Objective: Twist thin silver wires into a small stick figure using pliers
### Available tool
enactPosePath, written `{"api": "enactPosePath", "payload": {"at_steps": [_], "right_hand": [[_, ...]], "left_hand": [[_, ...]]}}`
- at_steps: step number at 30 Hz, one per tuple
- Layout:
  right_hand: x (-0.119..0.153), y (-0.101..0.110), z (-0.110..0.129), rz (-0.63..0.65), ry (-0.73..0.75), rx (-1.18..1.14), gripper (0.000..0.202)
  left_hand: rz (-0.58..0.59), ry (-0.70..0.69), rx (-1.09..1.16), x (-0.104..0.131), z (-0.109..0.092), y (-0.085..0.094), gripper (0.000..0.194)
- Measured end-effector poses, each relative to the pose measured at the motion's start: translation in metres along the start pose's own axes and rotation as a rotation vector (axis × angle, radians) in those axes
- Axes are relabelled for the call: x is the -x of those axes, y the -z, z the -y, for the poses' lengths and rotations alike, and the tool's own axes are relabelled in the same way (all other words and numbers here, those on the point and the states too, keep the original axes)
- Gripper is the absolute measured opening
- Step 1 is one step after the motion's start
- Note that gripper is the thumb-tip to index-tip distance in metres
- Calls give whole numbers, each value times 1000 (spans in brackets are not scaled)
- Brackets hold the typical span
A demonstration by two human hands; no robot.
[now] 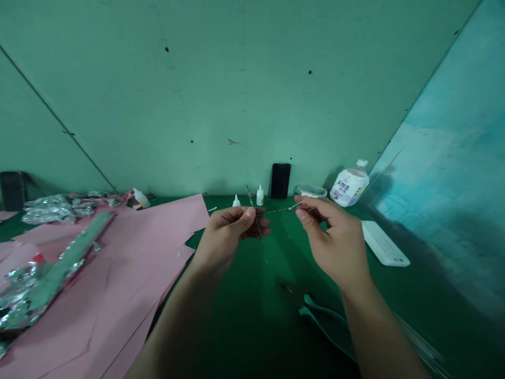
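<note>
A thin twisted wire [278,210] stretches between my two hands above the green tabletop. My left hand [236,223] pinches it between thumb and fingers; one twisted length sticks up above the thumb and another short piece hangs below the fingers. At the wire's other end, my right hand [329,226] is closed with thumb and forefinger on the strand, where a small knot or loop shows. Below my right hand lie pliers [321,313] with green handles, partly hidden by my right forearm.
Pink paper sheets [130,252] cover the left side, with crumpled foil [55,208] and a green foil-edged strip [71,258]. Along the wall stand small glue bottles [260,196], a black phone [280,180], a clear container [311,190] and a plastic bottle [349,185]. A white flat case [384,243] lies right.
</note>
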State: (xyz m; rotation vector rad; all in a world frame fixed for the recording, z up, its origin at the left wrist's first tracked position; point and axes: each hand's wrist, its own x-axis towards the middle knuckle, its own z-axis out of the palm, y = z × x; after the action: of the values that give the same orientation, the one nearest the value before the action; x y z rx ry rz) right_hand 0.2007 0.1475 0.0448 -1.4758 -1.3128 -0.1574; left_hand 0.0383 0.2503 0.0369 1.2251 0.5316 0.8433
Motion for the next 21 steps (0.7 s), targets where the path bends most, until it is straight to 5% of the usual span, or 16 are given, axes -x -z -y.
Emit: {"api": "enactPosePath", "payload": {"at_steps": [6,21], "right_hand": [[0,-2,2,-20,47,57,12],[3,-2,1,-65,-122,-117,8]], "left_hand": [[-16,28,29,-1,0,-2,25],[18,75,92,2,0,-6,22]]}}
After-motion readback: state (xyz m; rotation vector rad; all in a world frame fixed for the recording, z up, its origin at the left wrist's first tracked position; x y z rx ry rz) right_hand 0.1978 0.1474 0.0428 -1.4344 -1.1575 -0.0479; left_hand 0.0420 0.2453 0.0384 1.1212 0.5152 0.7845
